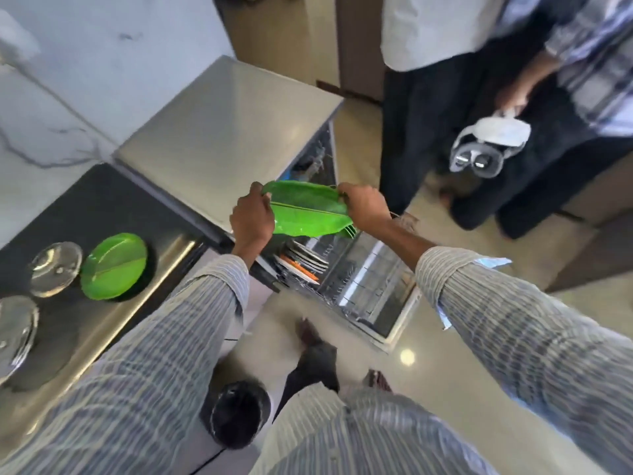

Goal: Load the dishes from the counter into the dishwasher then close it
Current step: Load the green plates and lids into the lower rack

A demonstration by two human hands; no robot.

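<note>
Holding green leaf-shaped plates (pixel 308 210), prob. a stack, over open dishwasher rack (pixel 359 286): your left hand (pixel 251 221) and right hand (pixel 364 207) fingers curl round opposite rims, steadying for slotting.

A white marble-patterned wall (pixel 85 63) with grey veining is seen at upper left. A beige glossy floor (pixel 479 389) is seen, with a bright round light reflection (pixel 407 357) on it. Two bystanders are seen at upper right: one in a white top (pixel 438 29) and dark trousers (pixel 411 138), one in a plaid shirt (pixel 592 56). A white and grey headset (pixel 486 147) is held by the plaid-shirted bystander's hand (pixel 513 94). A dark round object (pixel 239 414) is noted at bottom centre, blurred; it cannot be identified. Wooden panelling (pixel 291 32) is noted at top centre.
</note>
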